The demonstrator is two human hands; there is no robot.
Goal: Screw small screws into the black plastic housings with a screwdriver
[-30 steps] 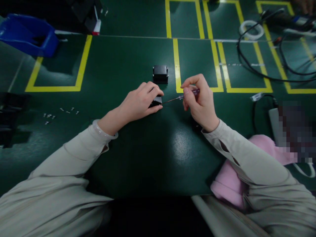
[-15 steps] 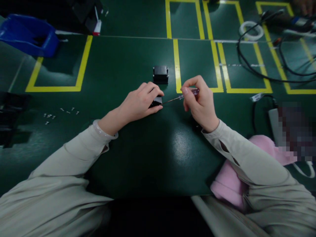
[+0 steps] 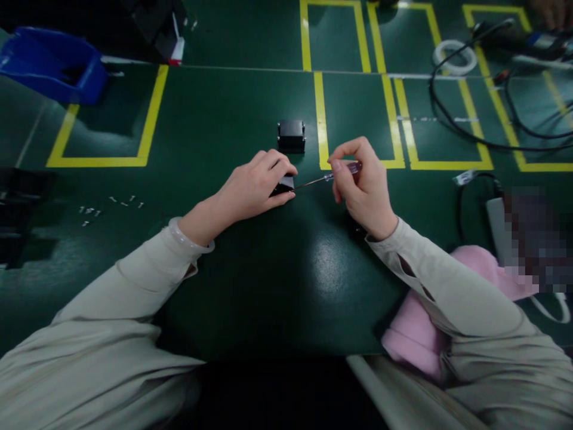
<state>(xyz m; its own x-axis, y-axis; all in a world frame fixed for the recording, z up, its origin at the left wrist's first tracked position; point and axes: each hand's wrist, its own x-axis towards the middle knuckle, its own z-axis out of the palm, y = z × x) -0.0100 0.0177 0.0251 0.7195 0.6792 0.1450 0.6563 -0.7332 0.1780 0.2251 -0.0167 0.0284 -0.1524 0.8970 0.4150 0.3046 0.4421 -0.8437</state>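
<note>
Near the middle of the green table, my left hand (image 3: 256, 184) is closed around a small black block-shaped part (image 3: 285, 184), mostly hidden by the fingers. My right hand (image 3: 364, 185) pinches the handle of a screwdriver (image 3: 323, 178). Its thin shaft points left, and the tip meets the right end of the held part by my left thumb. Just beyond my left hand stands a second black block (image 3: 291, 135) with small shiny screws at its sides. Several loose screws (image 3: 89, 211) lie to the left of my left forearm.
A blue bin (image 3: 54, 65) sits at the back left, with dark parts (image 3: 20, 209) below it. Cables (image 3: 441, 107) and a white ring (image 3: 455, 57) lie at the back right. Pink cloth (image 3: 414, 334) is under my right forearm. Yellow tape (image 3: 152, 113) marks rectangles on the table.
</note>
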